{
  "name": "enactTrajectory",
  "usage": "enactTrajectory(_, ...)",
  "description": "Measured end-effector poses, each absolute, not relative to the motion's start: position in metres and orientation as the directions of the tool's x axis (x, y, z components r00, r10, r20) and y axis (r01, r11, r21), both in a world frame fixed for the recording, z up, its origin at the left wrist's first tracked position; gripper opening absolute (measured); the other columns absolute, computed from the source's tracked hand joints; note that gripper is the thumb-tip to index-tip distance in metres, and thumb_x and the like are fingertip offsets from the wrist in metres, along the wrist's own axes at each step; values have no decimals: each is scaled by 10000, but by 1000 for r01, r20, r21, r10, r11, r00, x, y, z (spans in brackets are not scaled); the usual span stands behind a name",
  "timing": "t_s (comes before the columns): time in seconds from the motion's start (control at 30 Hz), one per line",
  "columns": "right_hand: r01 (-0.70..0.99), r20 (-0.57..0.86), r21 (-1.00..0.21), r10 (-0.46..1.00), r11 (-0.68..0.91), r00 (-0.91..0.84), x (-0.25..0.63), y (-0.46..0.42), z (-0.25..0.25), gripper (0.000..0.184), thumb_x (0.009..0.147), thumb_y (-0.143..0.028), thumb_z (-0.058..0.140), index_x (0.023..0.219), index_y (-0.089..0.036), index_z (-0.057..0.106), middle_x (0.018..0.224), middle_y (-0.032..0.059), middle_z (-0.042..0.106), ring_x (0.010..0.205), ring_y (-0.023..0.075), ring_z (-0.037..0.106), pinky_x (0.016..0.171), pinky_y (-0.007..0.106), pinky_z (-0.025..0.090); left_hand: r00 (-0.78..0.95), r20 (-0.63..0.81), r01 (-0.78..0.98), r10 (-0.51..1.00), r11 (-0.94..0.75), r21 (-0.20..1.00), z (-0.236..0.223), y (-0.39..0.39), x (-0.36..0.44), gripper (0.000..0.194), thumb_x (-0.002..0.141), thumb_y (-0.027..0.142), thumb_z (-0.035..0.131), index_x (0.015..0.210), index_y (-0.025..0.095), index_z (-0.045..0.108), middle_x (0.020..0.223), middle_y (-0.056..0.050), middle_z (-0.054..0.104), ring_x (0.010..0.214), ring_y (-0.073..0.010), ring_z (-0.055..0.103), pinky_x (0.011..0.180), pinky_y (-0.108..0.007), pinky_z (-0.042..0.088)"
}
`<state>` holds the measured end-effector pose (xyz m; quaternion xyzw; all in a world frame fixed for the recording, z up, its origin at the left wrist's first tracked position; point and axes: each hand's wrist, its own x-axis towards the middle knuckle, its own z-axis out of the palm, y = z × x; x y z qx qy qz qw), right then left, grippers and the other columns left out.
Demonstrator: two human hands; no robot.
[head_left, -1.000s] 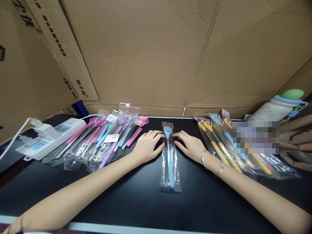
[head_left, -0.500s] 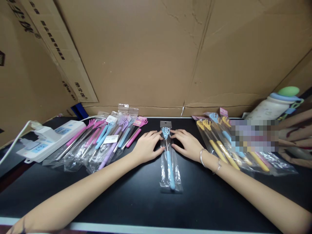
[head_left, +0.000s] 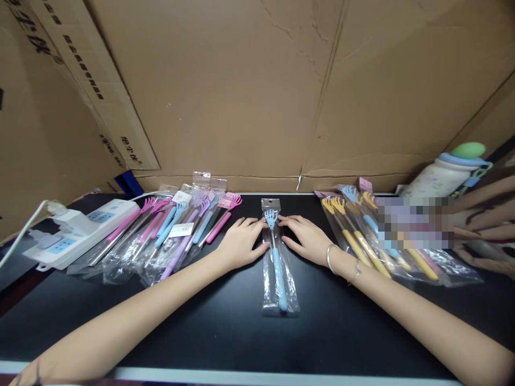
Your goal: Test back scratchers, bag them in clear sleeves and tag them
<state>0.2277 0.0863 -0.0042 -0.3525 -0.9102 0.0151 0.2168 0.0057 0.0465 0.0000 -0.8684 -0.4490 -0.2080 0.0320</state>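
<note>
A blue back scratcher (head_left: 278,268) lies in a clear plastic bag in the middle of the black table, its claw end away from me. My left hand (head_left: 243,241) rests flat at the bag's left edge, fingers outstretched. On the other side, my right hand (head_left: 306,240) lies with fingers apart, fingertips at the bag's right edge near the claw. Neither hand grips the bag. To the left is a pile of bagged back scratchers (head_left: 181,230) in pink, blue and purple. Further bagged ones, mostly yellow back scratchers (head_left: 358,244), lie at the right.
A white power strip (head_left: 84,230) with plugs and a cable sits at the far left. A white bottle (head_left: 436,177) with a green top stands at the back right, near another person's hands (head_left: 491,220). Cardboard walls (head_left: 225,91) rise behind the black table (head_left: 225,327).
The whole view has shifted slightly, so things appear a little further left. My hands and the blue back scratcher keep the same places relative to each other.
</note>
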Motion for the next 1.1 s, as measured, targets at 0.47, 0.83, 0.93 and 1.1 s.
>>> enactTrajectory(0.47,630,382,-176,643,756,-664,228,86,-4,261,853,-267,519,1095,-183,564,1234,114,588,1147,246,520,972,470,437,583,452,733,675,-677,67,14,30,8,252,896,302,460,1104,204,565,1204,-54,602,1172,-222,482,952,-376,398)
enactTrajectory(0.83,569,427,-216,601,793,-675,229,87,-4,223,855,-210,504,1064,-192,579,1156,114,615,1124,241,512,956,473,444,709,205,692,675,-722,-16,19,-66,17,610,820,666,456,1286,273,465,1375,-89,471,1159,-312,500,848,-426,464)
enactTrajectory(0.93,563,444,-224,598,796,-668,228,84,-2,173,880,-213,474,1005,-202,593,1064,90,639,1082,223,530,942,425,451,710,244,695,661,-713,-93,12,-80,10,649,834,685,394,1313,251,450,1413,-89,445,1203,-318,483,879,-434,458)
enactTrajectory(1.1,591,480,-265,635,762,-605,227,77,3,214,939,-259,389,994,-201,587,949,70,627,877,164,594,811,310,486,753,394,644,527,-712,-279,3,-100,-3,551,876,642,367,1211,255,569,1282,-16,588,1101,-229,568,832,-338,472)
